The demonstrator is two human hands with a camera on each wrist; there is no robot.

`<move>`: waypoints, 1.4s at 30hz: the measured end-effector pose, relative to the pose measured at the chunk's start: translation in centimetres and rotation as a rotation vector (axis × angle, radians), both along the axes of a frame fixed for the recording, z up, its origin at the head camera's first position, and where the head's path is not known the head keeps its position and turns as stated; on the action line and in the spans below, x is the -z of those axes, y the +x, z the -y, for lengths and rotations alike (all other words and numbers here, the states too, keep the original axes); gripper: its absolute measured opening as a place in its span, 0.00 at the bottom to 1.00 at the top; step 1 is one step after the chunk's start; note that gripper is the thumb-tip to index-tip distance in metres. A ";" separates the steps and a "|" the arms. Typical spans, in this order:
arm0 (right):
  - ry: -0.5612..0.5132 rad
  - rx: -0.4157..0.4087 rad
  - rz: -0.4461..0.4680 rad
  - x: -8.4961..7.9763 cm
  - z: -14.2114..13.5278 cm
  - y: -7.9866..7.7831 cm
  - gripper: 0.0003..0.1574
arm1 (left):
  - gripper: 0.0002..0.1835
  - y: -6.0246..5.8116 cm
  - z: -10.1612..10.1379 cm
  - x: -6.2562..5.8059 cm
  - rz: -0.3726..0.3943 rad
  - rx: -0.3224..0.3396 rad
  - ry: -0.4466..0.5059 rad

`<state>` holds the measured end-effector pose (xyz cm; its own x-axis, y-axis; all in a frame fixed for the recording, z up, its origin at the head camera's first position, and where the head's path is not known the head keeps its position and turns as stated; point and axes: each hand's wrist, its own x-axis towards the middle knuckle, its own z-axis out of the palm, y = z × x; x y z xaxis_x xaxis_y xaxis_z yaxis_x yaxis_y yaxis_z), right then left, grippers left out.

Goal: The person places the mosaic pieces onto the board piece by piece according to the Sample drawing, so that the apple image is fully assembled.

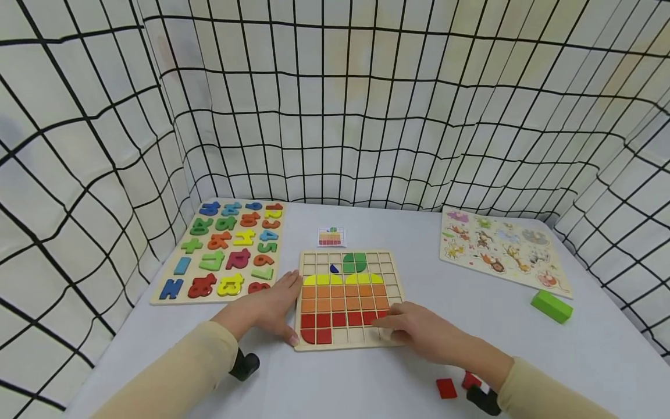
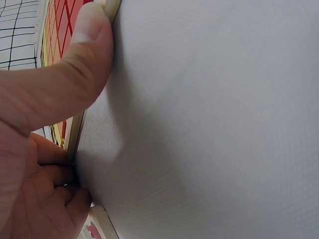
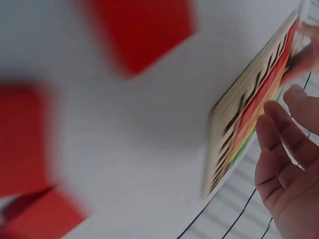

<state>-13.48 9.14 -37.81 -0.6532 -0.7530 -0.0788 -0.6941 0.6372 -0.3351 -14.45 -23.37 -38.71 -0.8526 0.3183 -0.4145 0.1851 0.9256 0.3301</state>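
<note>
A wooden grid board lies in the middle of the table, with yellow, orange, red and green pieces in its cells. Along its left edge rests my left hand, thumb against the near corner and fingers spread up the side. My right hand is over the board's right part, fingertips touching the right end of a row of red pieces. In the right wrist view, no piece shows between its thumb and extended fingers. Bare wood shows in several cells of the nearest row.
Loose red squares lie near my right wrist. A picture card is behind the board. At left is a letter-and-number puzzle; at right, an animal puzzle and a green block. Black netting surrounds the table.
</note>
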 end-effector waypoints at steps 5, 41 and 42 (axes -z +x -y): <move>-0.008 0.124 0.087 0.2 -6.1 0.4 0.22 | 0.67 -0.1 -0.1 -0.2 -0.004 0.006 -0.002; -0.235 0.238 0.244 0.7 -8.1 -0.2 0.07 | 0.68 0.0 0.0 -0.2 0.001 0.012 0.014; -0.249 0.225 0.236 0.5 -7.2 -0.5 0.07 | 0.68 0.0 0.0 -0.2 -0.001 0.011 0.014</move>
